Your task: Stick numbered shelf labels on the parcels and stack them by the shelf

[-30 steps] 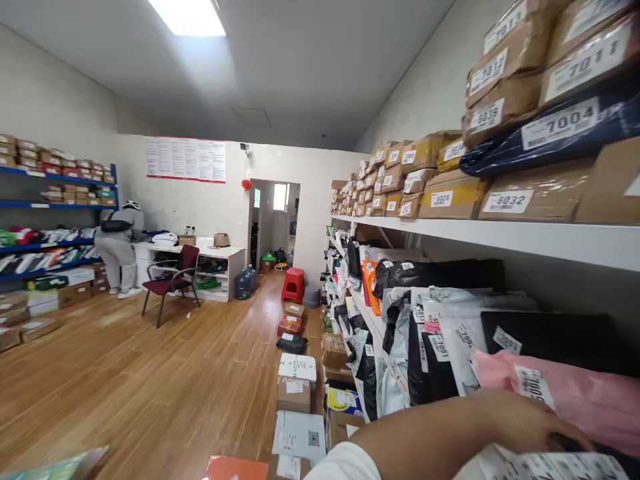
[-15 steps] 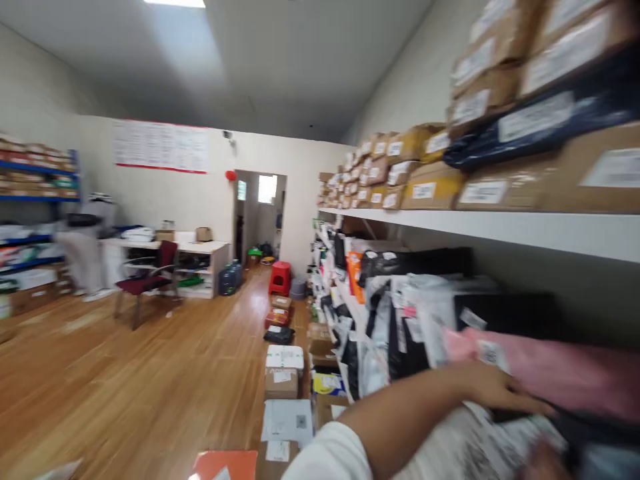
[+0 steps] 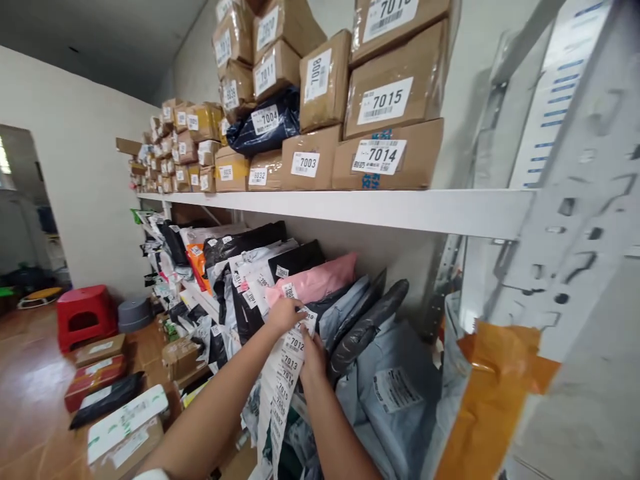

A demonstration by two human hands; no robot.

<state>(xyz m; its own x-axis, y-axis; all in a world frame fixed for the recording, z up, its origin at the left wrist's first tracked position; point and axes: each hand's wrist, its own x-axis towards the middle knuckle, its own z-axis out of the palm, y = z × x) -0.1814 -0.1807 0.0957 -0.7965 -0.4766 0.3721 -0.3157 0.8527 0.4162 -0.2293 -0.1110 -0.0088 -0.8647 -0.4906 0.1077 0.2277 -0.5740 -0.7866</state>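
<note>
A long strip of numbered labels (image 3: 287, 373) hangs down between my forearms, its printed numbers including 7012 and 7013. My left hand (image 3: 284, 317) has its fingers closed at the upper end of the strip, just below a pink parcel bag (image 3: 320, 277). On the strip's right edge, my right hand (image 3: 313, 357) grips it with the thumb at the front. Grey and black parcel bags (image 3: 370, 327) lean on the lower shelf just right of my hands. A larger grey-blue bag (image 3: 395, 393) with a white label lies nearer.
Above runs a white shelf (image 3: 350, 208) with numbered cardboard boxes (image 3: 385, 103). A perforated metal upright (image 3: 575, 240) with orange tape (image 3: 490, 407) stands at the right. Parcels (image 3: 123, 427) line the floor at the left, near a red stool (image 3: 87, 317).
The view has swung right toward the shelf and its upright. My hands, blurred or partly hidden before, now show clearly with the label strip between them.
</note>
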